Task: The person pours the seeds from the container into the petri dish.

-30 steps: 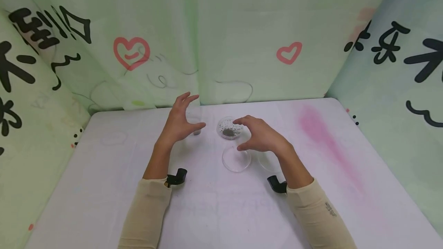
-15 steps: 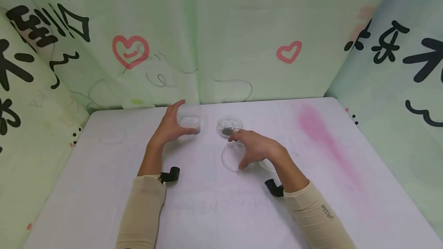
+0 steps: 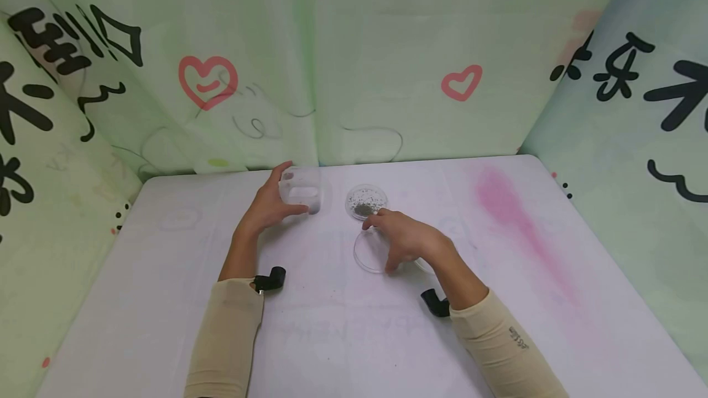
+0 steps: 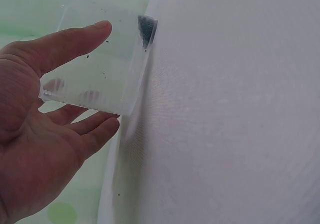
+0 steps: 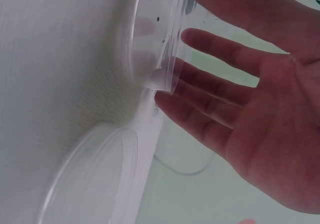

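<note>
My left hand grips a clear plastic box near the table's far edge. Its thumb lies across one face and fingers show through from behind. Dark grains sit in one corner of the box. My right hand holds the near clear petri dish by its rim, thumb on one side and fingers on the other. A few dark specks show in this dish. Just behind it stands another petri dish, with a dark heap and scattered grains.
A third clear dish lies on the white-covered table, partly hidden by my right hand in the head view. Green printed curtains border the table's back and sides. A pink stain marks the cloth at right.
My left hand has moved slightly left and nearer me, closing on the box. The right hand has come down from above the dishes onto the near dish's rim.
</note>
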